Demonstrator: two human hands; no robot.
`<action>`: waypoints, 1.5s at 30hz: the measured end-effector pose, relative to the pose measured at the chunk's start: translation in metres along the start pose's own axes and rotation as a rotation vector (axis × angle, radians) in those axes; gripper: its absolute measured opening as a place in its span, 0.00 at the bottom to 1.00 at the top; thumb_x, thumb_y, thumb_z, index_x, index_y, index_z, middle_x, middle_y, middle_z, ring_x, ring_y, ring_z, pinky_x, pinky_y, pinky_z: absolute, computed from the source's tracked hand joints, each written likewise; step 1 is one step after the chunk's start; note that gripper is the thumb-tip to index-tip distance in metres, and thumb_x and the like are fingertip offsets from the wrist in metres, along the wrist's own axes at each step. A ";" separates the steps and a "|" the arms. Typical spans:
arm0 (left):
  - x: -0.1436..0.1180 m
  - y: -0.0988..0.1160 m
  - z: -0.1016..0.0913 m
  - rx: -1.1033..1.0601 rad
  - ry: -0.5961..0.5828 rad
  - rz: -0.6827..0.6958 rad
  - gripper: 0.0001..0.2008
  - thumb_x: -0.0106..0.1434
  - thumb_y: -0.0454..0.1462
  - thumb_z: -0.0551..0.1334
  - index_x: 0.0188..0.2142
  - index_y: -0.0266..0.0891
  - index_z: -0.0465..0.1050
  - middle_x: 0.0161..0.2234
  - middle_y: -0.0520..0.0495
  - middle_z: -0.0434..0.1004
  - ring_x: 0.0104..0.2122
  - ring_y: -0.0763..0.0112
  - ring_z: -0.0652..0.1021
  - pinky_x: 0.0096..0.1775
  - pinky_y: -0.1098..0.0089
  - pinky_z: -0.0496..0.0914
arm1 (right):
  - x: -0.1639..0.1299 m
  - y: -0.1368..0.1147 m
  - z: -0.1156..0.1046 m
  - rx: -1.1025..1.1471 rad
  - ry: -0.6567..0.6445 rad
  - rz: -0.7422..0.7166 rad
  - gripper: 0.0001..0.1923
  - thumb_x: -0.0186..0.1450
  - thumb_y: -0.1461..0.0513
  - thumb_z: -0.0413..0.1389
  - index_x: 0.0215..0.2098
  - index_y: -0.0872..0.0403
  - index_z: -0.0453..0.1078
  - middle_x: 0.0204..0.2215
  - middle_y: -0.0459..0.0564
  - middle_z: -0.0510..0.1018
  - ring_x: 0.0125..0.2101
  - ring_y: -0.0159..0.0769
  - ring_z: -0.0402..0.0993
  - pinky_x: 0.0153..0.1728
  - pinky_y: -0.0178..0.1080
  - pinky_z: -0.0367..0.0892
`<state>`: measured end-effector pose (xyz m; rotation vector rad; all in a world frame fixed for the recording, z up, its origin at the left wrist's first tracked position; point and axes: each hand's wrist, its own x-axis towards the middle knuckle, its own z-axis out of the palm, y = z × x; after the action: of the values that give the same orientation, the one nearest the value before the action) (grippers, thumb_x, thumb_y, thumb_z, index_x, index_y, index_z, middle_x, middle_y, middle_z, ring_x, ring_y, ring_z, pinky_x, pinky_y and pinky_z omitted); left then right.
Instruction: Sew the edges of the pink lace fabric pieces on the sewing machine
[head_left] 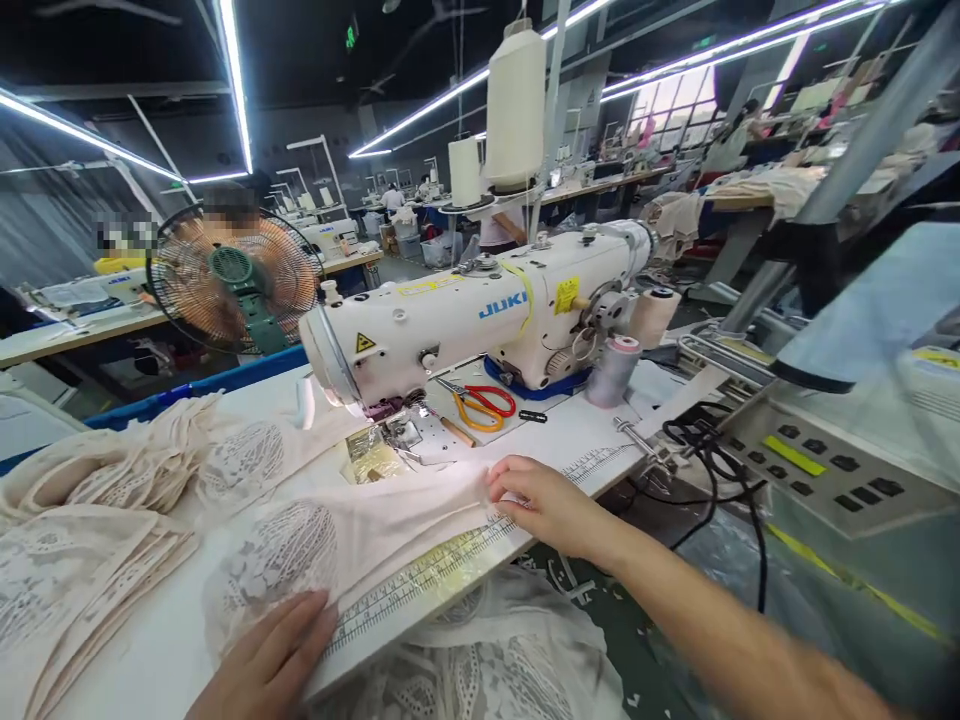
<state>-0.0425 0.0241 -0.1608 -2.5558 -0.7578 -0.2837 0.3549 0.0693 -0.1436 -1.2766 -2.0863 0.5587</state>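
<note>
A pale pink bra piece (390, 520) with a lace cup lies stretched along the front of the sewing table. My right hand (551, 503) pinches the narrow end of its band between thumb and fingers. On the lower edge of the lace cup, my left hand (274, 655) rests with its fingers laid flat on the fabric. Printed measuring tape (442, 560) runs along the table edge, just under the band. Behind the piece stands a white JUKI sewing machine (450, 320), its needle area (405, 430) close to the band.
Stacked bra pieces (112, 470) cover the left of the table. Near the machine lie orange-handled snips (480, 412), red-handled scissors (499, 400) and a black blade (533, 416). Thread cones (613, 370) stand at right. More lace pieces (495, 670) hang below the table edge.
</note>
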 end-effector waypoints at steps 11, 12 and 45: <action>0.032 0.021 -0.013 -0.184 0.099 -0.357 0.10 0.69 0.38 0.51 0.46 0.40 0.67 0.40 0.44 0.76 0.38 0.62 0.77 0.39 0.65 0.73 | -0.004 -0.011 0.039 -0.122 0.024 -0.109 0.08 0.61 0.71 0.54 0.35 0.53 0.71 0.32 0.49 0.75 0.35 0.40 0.71 0.33 0.39 0.68; 0.035 0.021 -0.011 -0.181 0.090 -0.361 0.11 0.69 0.38 0.50 0.47 0.40 0.66 0.39 0.44 0.76 0.37 0.62 0.77 0.37 0.65 0.73 | -0.005 -0.010 0.039 -0.133 0.029 -0.131 0.08 0.62 0.71 0.53 0.33 0.53 0.70 0.31 0.49 0.74 0.33 0.39 0.70 0.32 0.38 0.67; 0.034 0.024 -0.019 -0.216 -0.159 -0.296 0.11 0.65 0.26 0.50 0.31 0.37 0.67 0.30 0.46 0.69 0.29 0.66 0.68 0.30 0.67 0.64 | -0.012 0.011 0.030 -0.131 -0.052 -0.222 0.13 0.68 0.58 0.47 0.37 0.49 0.74 0.38 0.52 0.75 0.37 0.41 0.74 0.35 0.40 0.72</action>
<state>-0.0026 0.0128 -0.1427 -2.6860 -1.2304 -0.2697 0.3452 0.0623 -0.1751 -1.0910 -2.3030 0.3654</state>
